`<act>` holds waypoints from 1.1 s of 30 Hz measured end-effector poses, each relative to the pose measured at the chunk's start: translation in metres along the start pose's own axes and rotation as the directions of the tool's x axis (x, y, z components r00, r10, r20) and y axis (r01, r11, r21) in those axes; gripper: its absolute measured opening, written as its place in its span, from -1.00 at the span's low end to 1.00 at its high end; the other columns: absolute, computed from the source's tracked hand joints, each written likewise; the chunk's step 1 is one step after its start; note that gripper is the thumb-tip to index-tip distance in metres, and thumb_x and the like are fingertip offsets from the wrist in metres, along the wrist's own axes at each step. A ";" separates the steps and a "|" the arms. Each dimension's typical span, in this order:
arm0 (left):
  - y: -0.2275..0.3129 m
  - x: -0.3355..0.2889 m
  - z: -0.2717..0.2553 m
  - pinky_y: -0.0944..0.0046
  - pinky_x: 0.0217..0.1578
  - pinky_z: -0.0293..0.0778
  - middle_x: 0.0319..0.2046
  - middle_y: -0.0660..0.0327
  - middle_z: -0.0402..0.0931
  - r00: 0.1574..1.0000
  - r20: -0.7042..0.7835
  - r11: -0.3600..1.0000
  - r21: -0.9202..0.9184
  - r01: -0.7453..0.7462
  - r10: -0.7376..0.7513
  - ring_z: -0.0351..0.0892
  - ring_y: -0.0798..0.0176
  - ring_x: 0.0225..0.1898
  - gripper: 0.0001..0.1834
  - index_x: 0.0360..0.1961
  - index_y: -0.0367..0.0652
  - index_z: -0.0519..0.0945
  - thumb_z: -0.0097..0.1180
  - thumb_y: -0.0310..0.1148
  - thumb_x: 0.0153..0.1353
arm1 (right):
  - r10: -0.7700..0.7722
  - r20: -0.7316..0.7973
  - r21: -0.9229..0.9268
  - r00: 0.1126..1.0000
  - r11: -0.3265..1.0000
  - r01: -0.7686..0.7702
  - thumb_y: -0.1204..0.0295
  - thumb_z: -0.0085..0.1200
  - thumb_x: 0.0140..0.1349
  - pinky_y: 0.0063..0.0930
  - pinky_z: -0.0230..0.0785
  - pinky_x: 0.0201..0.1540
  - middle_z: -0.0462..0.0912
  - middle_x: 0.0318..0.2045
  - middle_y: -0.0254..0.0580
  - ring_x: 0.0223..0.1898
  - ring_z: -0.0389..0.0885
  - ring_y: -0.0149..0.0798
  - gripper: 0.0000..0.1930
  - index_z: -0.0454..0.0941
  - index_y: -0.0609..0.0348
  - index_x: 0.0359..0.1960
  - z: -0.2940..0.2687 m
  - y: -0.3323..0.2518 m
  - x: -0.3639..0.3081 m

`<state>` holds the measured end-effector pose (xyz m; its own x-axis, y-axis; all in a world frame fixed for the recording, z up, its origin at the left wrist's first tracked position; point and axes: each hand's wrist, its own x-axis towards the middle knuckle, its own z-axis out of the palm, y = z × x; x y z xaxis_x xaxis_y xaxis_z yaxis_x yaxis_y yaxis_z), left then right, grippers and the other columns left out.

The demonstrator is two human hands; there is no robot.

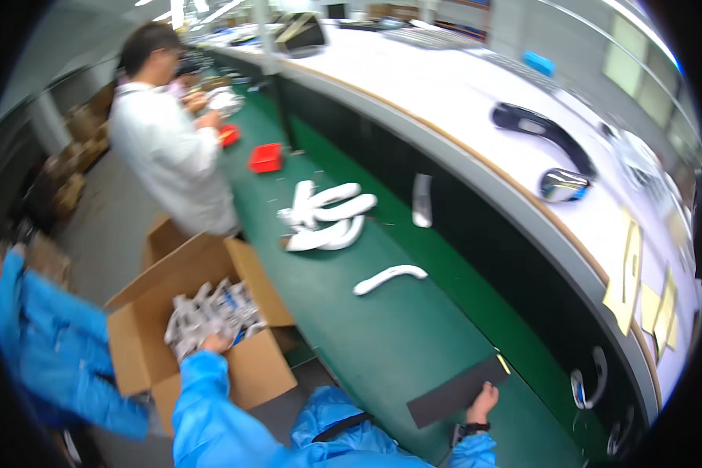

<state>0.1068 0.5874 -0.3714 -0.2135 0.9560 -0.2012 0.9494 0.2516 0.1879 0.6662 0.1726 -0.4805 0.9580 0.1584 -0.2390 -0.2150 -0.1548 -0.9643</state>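
My left hand (217, 343) reaches down into an open cardboard box (132, 343), touching white plastic-wrapped pieces (199, 316) with bits of blue among them. Its fingers are blurred and partly hidden there. On the green bench, my right hand (483, 402) grips the near edge of a flat dark rectangular strip (452, 394). A small yellow piece (503, 364) shows at the strip's far end. Farther up the bench lie a single curved white piece (390, 278) and a loose pile of similar white pieces (343, 209).
Red bins (265, 157) stand farther along the bench (351, 327). A co-worker in white (164, 148) works there; another person in blue (54, 343) is at the left. On the raised white shelf lie a black curved device (554, 140) and yellow paper strips (624, 273).
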 end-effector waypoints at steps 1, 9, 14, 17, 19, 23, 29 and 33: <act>0.043 -0.017 -0.019 -0.02 0.17 0.10 0.15 -0.13 0.19 0.993 0.056 0.994 0.036 -0.103 0.101 0.27 -0.10 0.12 -0.41 0.06 -0.23 0.36 0.10 -0.16 0.02 | 0.060 -0.100 0.065 0.993 0.996 -0.053 0.46 -0.06 0.20 -0.48 0.28 -0.23 0.47 -0.29 -0.23 -0.30 0.37 -0.39 -0.80 0.37 0.33 -0.20 0.005 -0.003 -0.002; 0.421 -0.105 -0.042 0.16 0.01 0.33 -0.04 0.04 0.42 0.308 -0.240 0.083 -0.650 -0.755 0.921 0.38 0.00 0.03 -0.61 -0.07 -0.20 0.46 0.13 -0.30 0.06 | -0.012 -0.283 -0.419 0.959 0.901 -0.113 0.56 0.02 0.09 -0.34 0.26 -0.01 0.39 -0.05 0.07 -0.05 0.41 -0.14 -0.42 0.09 0.32 0.17 0.016 -0.039 -0.020; 0.560 -0.041 0.127 -0.02 0.03 0.26 0.04 -0.11 0.29 0.328 -0.158 0.285 -0.246 -0.927 0.931 0.20 -0.08 0.14 -0.27 0.03 -0.30 0.37 0.22 -0.03 -0.10 | -0.407 0.015 -0.849 0.913 0.477 0.226 0.22 0.21 -0.11 -0.04 -0.05 0.22 0.14 0.17 0.25 0.18 0.11 0.25 -0.14 0.05 0.30 0.22 0.046 -0.054 -0.060; 0.636 -0.058 0.183 -0.12 0.08 0.12 0.20 -0.09 0.09 0.557 -0.188 0.529 -0.181 -0.829 0.809 0.01 -0.06 0.25 -0.12 0.19 -0.18 0.23 0.20 0.08 -0.12 | -0.192 0.002 -0.990 0.981 0.141 0.030 -0.01 0.09 0.06 -0.04 0.04 0.22 0.19 0.17 0.27 0.17 0.18 0.22 -0.22 0.15 0.20 0.22 0.078 -0.078 -0.112; 0.654 -0.051 0.190 -0.14 0.05 0.15 0.19 -0.07 0.11 0.670 -0.274 0.606 -0.287 -0.742 0.690 0.05 -0.09 0.22 -0.16 0.16 -0.14 0.25 0.22 0.02 -0.14 | -0.206 0.034 -0.999 0.978 0.032 0.042 0.02 0.10 0.06 -0.01 0.02 0.22 0.18 0.17 0.26 0.18 0.17 0.23 -0.24 0.17 0.20 0.22 0.087 -0.071 -0.125; 0.679 -0.013 0.228 -0.12 0.09 0.13 0.16 -0.01 0.15 0.726 -0.240 0.619 -0.394 -0.680 0.644 0.05 -0.03 0.23 0.02 0.25 -0.15 0.13 0.28 0.08 -0.20 | -0.127 0.087 -0.981 0.988 0.160 0.107 0.11 0.10 0.09 -0.02 0.00 0.24 0.14 0.19 0.30 0.20 0.12 0.24 -0.29 0.16 0.24 0.21 0.092 -0.085 -0.114; 0.706 -0.019 0.283 0.26 -0.35 0.44 -0.35 0.24 0.43 0.539 -0.331 0.607 0.145 -0.782 0.774 0.48 0.17 -0.23 -0.17 0.18 -0.04 0.24 0.27 -0.17 -0.19 | -0.069 0.273 -0.936 0.960 0.214 0.281 0.11 0.07 0.11 -0.01 -0.05 0.25 0.09 0.22 0.27 0.23 0.07 0.25 -0.29 0.14 0.24 0.22 0.068 -0.088 -0.106; 0.673 -0.031 0.240 0.19 -0.29 0.48 -0.30 0.10 0.48 0.652 -0.033 0.652 -0.024 -0.758 0.757 0.53 0.04 -0.25 -0.11 0.19 -0.07 0.19 0.29 -0.22 -0.24 | 0.003 0.278 -0.938 0.960 0.217 0.271 0.03 0.10 0.06 0.02 -0.04 0.24 0.11 0.23 0.19 0.24 0.08 0.19 -0.24 0.16 0.22 0.21 0.080 -0.121 -0.108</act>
<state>0.8081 0.6909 -0.4695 0.5718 0.8193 0.0432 0.7754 -0.5569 0.2977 0.5734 0.2526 -0.3470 0.8667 0.4233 -0.2638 0.3913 -0.9051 -0.1666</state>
